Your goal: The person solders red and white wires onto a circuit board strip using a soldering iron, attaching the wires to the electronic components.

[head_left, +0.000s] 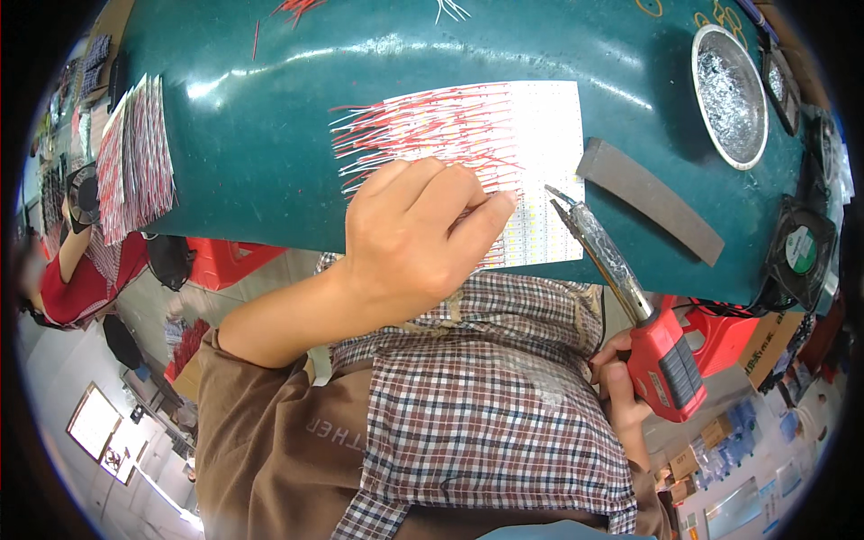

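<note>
On the green bench lies a white circuit board panel (549, 117) with rows of small yellow parts, and red and white wires (423, 126) fan out from it to the left. My left hand (414, 220) rests over these wires, closed, with thumb and forefinger pinched together at the panel; whatever lies between the fingertips is hidden. At the lower right, my right hand (619, 382) grips a soldering gun (661, 360) with a red and black handle. Its metal barrel angles up to the left, and the forked tip is just above the panel's right part, close to my left fingertips.
A curved dark grey bar (650, 200) lies right of the panel. Beyond it stands a round metal bowl (731, 97), with a black fan (799, 247) at the bench's right edge. A wire bundle (137, 162) hangs at the left edge, near another person in red (85, 279).
</note>
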A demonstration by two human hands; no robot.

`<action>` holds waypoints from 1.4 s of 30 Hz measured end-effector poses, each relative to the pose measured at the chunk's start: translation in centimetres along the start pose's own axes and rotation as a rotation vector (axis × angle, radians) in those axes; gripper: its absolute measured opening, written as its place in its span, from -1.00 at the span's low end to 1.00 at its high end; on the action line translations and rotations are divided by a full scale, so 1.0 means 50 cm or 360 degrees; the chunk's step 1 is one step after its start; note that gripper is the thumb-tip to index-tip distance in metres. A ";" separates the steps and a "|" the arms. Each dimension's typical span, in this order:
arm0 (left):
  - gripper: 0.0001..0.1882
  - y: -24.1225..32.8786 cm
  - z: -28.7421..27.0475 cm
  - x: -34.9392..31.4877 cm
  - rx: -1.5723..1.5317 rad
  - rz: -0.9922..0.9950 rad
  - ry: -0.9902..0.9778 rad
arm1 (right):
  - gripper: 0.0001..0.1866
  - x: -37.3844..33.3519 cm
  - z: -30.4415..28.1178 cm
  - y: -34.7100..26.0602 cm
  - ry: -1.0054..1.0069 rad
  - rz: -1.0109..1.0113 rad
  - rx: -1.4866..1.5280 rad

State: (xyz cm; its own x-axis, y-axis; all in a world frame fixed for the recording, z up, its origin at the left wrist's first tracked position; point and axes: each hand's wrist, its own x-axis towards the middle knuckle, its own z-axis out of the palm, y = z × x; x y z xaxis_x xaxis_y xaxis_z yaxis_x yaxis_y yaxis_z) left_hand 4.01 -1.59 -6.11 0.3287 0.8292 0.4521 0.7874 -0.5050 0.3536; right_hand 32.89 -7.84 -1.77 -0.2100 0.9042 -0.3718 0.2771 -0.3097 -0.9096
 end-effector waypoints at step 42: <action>-0.65 -0.002 0.004 -0.008 0.0005 -0.0001 0.0034 | -0.77 0.006 0.006 0.006 -0.0004 0.0010 0.0075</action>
State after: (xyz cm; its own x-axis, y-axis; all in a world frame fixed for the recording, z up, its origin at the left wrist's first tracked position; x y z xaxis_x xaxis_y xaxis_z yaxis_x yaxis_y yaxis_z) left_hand 3.93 -1.83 -6.48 0.3171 0.8241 0.4693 0.7892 -0.5037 0.3514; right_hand 32.65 -7.76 -2.23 -0.2107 0.9015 -0.3780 0.2341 -0.3289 -0.9149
